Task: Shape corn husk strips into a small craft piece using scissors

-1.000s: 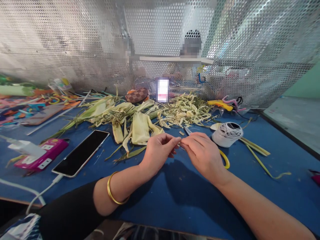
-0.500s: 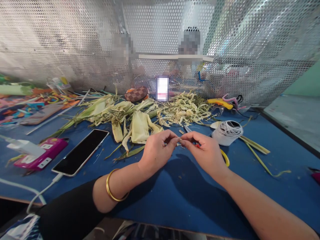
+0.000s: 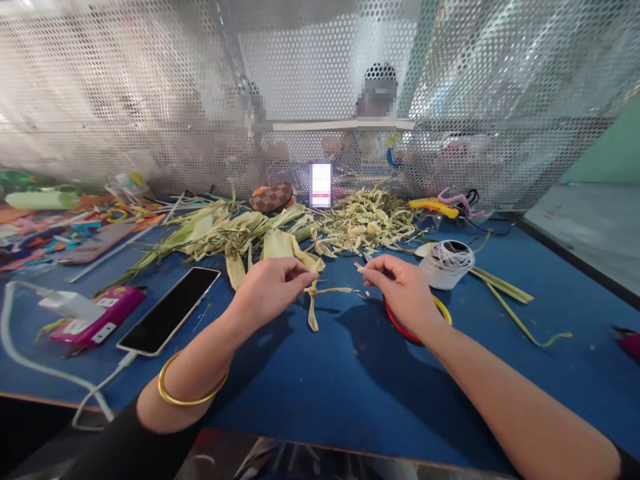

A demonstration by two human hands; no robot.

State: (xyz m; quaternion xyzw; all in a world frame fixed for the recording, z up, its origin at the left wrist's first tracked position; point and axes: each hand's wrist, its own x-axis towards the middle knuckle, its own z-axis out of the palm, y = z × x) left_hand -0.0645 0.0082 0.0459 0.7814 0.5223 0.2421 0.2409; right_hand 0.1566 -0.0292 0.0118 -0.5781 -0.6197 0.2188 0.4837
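Observation:
My left hand (image 3: 273, 287) is closed in a pinch at the left. From its fingertips hangs a small knotted strip of corn husk (image 3: 313, 310), with thin ends pointing down and to the right. My right hand (image 3: 403, 290) is apart from it, thumb and fingers pressed together low over the table. A short pale husk scrap (image 3: 359, 267) shows at those fingertips; whether it is gripped or lies beyond is unclear. Scissors with red and yellow handles (image 3: 444, 311) lie beneath my right hand, partly hidden by it.
Corn husks (image 3: 277, 245) and a heap of shredded husk (image 3: 373, 223) lie ahead. A white string spool (image 3: 445, 270) stands right, near loose stalks (image 3: 505, 285). At left are a phone (image 3: 173, 310) and a purple power strip (image 3: 107, 317). A perforated panel (image 3: 310, 60) rises behind.
My hands, earlier together at the fingertips, have moved apart. The left has gone left with the knotted husk strip, which now shows. More of the scissors' red handle is visible.

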